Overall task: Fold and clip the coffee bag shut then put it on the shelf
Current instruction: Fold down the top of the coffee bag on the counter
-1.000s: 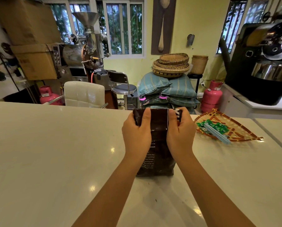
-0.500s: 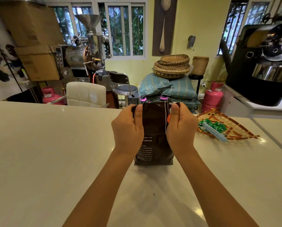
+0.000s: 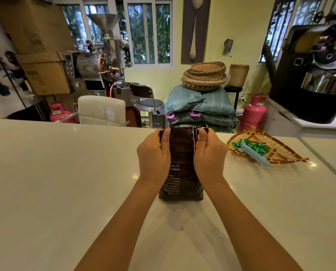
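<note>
The coffee bag (image 3: 181, 165) stands upright on the pale counter (image 3: 65, 182), directly between the two hands, its long axis running vertically and its top edge lying left to right at the far end of the grip. The left hand (image 3: 153, 155) pinches the top left corner and the right hand (image 3: 210, 153) the top right, thumbs on the near face. The clips (image 3: 253, 150) lie in a woven tray (image 3: 284, 153) to the right, nearer the right hand, so that hand seems better placed to fetch one once the fold is made.
</note>
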